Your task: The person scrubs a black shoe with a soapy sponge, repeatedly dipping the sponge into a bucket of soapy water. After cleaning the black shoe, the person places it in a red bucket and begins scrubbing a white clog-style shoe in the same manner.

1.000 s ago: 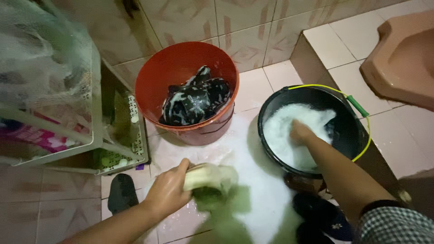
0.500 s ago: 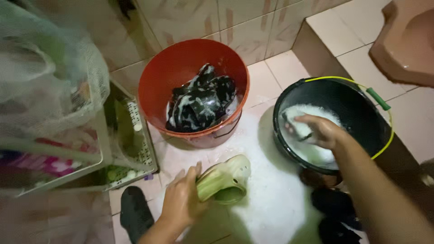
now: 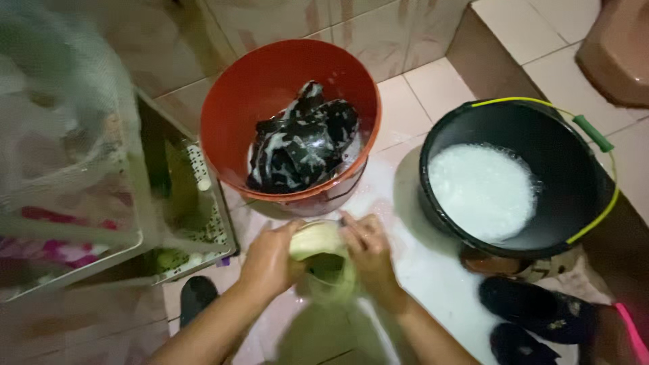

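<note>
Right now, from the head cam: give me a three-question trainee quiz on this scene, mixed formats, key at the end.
1. True or false: both hands grip the pale green shoe.
2. What fills the black bucket? A) dark clothes B) white suds C) nothing
3. Which container holds the dark soapy shoes?

Key:
1. True: the left hand and right hand clasp it from either side.
2. B
3. The red bucket.

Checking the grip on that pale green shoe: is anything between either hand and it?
Nothing visible: the left hand and right hand both rest directly on the pale green shoe, one each side.
</note>
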